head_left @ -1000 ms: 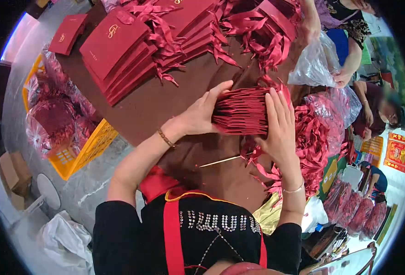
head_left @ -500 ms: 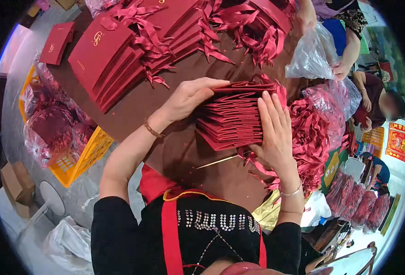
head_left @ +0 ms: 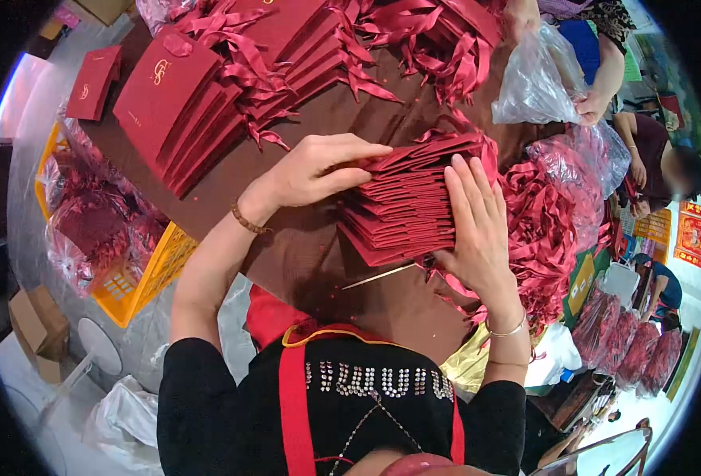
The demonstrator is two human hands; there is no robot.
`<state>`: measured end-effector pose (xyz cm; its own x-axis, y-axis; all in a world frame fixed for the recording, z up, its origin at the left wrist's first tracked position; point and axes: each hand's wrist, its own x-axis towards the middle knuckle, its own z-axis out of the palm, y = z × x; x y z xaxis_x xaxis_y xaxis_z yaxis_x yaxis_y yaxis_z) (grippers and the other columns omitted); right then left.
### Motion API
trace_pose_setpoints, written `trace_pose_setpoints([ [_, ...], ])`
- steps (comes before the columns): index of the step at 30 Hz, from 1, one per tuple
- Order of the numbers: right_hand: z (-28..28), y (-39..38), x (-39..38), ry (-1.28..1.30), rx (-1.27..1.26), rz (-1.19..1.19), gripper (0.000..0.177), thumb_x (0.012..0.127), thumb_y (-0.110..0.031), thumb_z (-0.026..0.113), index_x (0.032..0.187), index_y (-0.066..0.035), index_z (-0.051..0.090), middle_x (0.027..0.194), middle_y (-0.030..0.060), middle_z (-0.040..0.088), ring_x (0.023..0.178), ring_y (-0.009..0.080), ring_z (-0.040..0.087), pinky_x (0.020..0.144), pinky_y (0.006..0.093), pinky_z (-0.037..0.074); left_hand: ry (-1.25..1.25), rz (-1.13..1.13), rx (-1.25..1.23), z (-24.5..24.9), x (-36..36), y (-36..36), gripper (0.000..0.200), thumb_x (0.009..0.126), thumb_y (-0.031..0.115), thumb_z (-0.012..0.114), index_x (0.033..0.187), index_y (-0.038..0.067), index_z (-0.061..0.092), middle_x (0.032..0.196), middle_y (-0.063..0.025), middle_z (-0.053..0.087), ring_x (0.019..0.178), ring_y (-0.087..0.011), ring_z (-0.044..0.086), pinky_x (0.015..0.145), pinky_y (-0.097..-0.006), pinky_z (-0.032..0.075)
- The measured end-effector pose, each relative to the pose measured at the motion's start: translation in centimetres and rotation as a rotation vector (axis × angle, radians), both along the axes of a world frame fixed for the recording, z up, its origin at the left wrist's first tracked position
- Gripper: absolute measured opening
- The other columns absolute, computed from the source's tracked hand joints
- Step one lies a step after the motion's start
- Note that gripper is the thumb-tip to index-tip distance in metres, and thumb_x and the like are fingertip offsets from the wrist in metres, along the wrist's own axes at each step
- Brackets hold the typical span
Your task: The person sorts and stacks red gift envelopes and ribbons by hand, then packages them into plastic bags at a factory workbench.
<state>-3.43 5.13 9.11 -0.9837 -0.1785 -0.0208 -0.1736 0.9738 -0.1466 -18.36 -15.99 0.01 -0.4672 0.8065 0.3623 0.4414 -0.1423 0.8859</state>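
A thick stack of folded dark red paper bags (head_left: 402, 202) stands on edge on the brown table (head_left: 287, 170), fanned toward the left. My left hand (head_left: 319, 168) rests on the stack's top left edge, fingers curled over the uppermost bags. My right hand (head_left: 477, 226) presses flat against the stack's right side, fingers spread and pointing up. Both hands hold the stack between them. Red ribbon handles (head_left: 537, 230) spill out to the right of the stack.
Rows of flat red bags with gold logos (head_left: 176, 99) lie at the far left of the table. A thin wooden stick (head_left: 378, 276) lies near the front edge. A yellow crate (head_left: 140, 274) sits left below. Other people handle clear plastic bags (head_left: 533, 83) at the right.
The stack has tipped and fanned out leftward and lower on the table. My left hand slid from the stack's side up onto its top edge; my right hand stayed flat on the right.
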Motion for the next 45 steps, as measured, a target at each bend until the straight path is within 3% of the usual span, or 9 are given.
trace_pose_setpoints([
  [4,0.0,0.0,-0.1,0.009,0.002,0.002,0.101,0.051,-0.014,0.078,0.138,-0.005,0.028,0.145,0.0124,0.028,0.136,0.0306,0.023,0.109,0.0447,0.02,0.03,-0.052,0.022,-0.2,-1.0,0.2,0.035,0.086,0.016,0.057,0.118,0.001,0.056,0.105,-0.0146,0.062,0.09,-0.0273,0.06,0.077,-0.0328,0.046],
  [7,0.0,0.1,-0.1,0.022,0.012,0.014,0.1,0.051,-0.014,0.078,0.138,-0.004,0.029,0.144,0.013,0.028,0.135,0.031,0.023,0.109,0.0438,0.02,0.534,0.046,-0.025,-0.4,-1.9,0.4,0.034,0.084,0.018,0.058,0.116,0.004,0.058,0.097,-0.0112,0.064,0.083,-0.0264,0.06,0.07,-0.0331,0.046],
  [11,0.4,-0.3,-0.3,-0.004,0.001,-0.006,0.101,0.05,-0.014,0.078,0.138,-0.004,0.03,0.144,0.0123,0.029,0.135,0.0314,0.024,0.107,0.0462,0.022,0.623,0.186,-0.005,0.4,-1.0,0.5,0.04,0.078,0.008,0.059,0.118,0.006,0.056,0.094,-0.0124,0.063,0.077,-0.0277,0.06,0.068,-0.0341,0.047],
  [14,0.3,-0.3,-0.2,0.012,0.008,-0.002,0.101,0.05,-0.014,0.078,0.138,-0.004,0.03,0.144,0.0125,0.028,0.135,0.0314,0.024,0.107,0.0465,0.022,0.283,0.104,-0.017,0.5,-1.0,1.0,0.039,0.079,0.005,0.057,0.118,0.003,0.055,0.095,-0.015,0.063,0.081,-0.03,0.061,0.072,-0.0354,0.048],
  [20,0.2,-0.3,-0.1,0.013,0.015,0.006,0.102,0.048,-0.015,0.079,0.137,-0.004,0.03,0.145,0.0128,0.028,0.135,0.0307,0.025,0.109,0.0464,0.02,0.219,0.335,0.013,-1.1,0.9,2.3,0.032,0.086,0.005,0.052,0.117,0.002,0.055,0.101,-0.0186,0.062,0.09,-0.0318,0.062,0.079,-0.0353,0.049],
  [21,0.1,-0.3,-0.1,0.014,0.015,0.005,0.102,0.048,-0.015,0.079,0.137,-0.004,0.03,0.145,0.0128,0.028,0.135,0.0307,0.025,0.109,0.0464,0.02,0.262,0.421,0.109,-1.5,0.8,2.7,0.029,0.084,0.007,0.056,0.113,0.002,0.056,0.086,-0.0169,0.062,0.076,-0.0317,0.062,0.066,-0.0363,0.049],
  [25,-0.5,-0.1,0.3,0.054,0.02,0.023,0.102,0.047,-0.016,0.079,0.136,-0.003,0.031,0.143,0.0133,0.03,0.133,0.03,0.028,0.109,0.0467,0.019,0.054,0.507,-0.087,-0.8,0.3,1.4,0.027,0.087,0.012,0.055,0.112,0.001,0.055,0.085,-0.0204,0.061,0.076,-0.0332,0.062,0.065,-0.0371,0.048],
  [41,-0.6,-0.1,0.0,0.084,-0.027,0.007,0.093,0.052,-0.013,0.078,0.134,-0.004,0.035,0.136,0.0157,0.035,0.126,0.033,0.034,0.103,0.0465,0.028,0.301,0.072,-0.067,1.2,1.0,-0.8,0.036,0.084,0.005,0.055,0.119,0.004,0.052,0.084,-0.0171,0.06,0.075,-0.0342,0.059,0.066,-0.0403,0.047],
  [45,-0.4,-0.4,-0.4,0.1,-0.038,0.012,0.093,0.051,-0.009,0.078,0.133,-0.002,0.035,0.136,0.0178,0.033,0.125,0.0347,0.035,0.102,0.0456,0.029,0.211,-0.048,-0.071,0.2,0.0,-1.4,0.041,0.086,0.014,0.054,0.125,0.002,0.049,0.1,-0.0174,0.06,0.088,-0.0318,0.058,0.078,-0.0381,0.046],
])
